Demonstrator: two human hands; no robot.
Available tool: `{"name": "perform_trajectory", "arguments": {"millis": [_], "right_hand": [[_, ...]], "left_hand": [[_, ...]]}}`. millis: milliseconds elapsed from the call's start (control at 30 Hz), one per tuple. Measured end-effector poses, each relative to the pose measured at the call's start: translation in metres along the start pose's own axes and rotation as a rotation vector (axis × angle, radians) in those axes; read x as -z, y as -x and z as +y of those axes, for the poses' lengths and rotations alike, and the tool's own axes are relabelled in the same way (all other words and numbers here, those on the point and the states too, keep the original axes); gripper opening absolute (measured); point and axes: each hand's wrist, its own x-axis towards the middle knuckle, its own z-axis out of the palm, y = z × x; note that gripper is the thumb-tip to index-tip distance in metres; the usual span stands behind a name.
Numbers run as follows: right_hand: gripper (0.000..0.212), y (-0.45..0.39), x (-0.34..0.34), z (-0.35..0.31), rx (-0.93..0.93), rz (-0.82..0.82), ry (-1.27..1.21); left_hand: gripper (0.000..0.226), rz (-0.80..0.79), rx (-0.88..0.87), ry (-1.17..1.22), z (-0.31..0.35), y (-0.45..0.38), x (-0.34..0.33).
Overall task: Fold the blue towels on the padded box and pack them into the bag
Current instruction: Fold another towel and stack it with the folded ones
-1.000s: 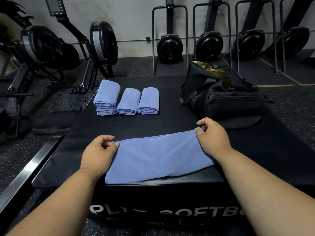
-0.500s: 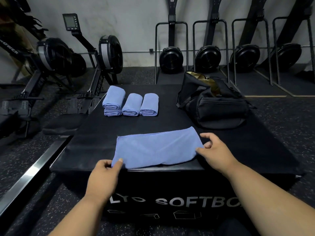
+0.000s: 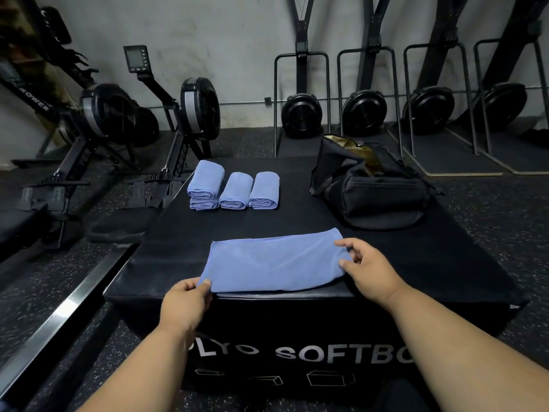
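The padded box (image 3: pixel 297 215) spreads out ahead of both hands, and beyond the right hand on it sits the black bag (image 3: pixel 377 191) (top gaping open). Between the hands lies the half-folded blue towel (image 3: pixel 276 263) along the near edge. Folded towels (image 3: pixel 234 190) sit beyond the left hand. The left hand (image 3: pixel 185 304) pinches the towel's near left corner; the right hand (image 3: pixel 371 270) grips its right end.

Pale wall (image 3: pixel 208 31), dark speckled floor (image 3: pixel 499 221), rowing machines (image 3: pixel 190 114) at left (others stored upright (image 3: pixel 301 114) along the wall).
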Motion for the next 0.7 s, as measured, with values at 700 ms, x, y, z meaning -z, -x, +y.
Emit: {"name": "perform_trajectory", "arguments": {"millis": [700], "right_hand": [[0.053,-0.030,-0.008,-0.022,-0.191,0.104,0.262]], "left_hand": [[0.049,0.062,-0.270,-0.793,0.041,-0.046,-0.008]]}}
